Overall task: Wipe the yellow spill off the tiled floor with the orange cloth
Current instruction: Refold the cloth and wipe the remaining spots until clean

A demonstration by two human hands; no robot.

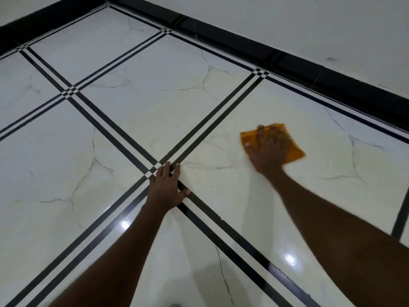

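Glossy marbled tile floor (115, 151) | right hand (269, 149) flat on folded orange cloth (293, 151) | left hand (167, 189) splayed, empty

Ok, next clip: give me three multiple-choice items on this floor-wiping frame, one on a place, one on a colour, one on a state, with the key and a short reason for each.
1. Where does the left hand rest?
A. On the orange cloth
B. On the crossing of the black tile lines
C. Against the black skirting

2. What colour is the cloth under the right hand?
A. Blue
B. Orange
C. White

3. How does the right hand meet the cloth?
A. Spread flat on top, pressing it to the tiled floor
B. Pinching one corner, lifted in the air
C. Not touching it

Key: 1 B, the left palm and fingers lie on the floor where the double black lines cross. 2 B, orange cloth edges show around the right hand. 3 A, the fingers are spread over the cloth, which lies flat on the tile; motion blur there suggests wiping.
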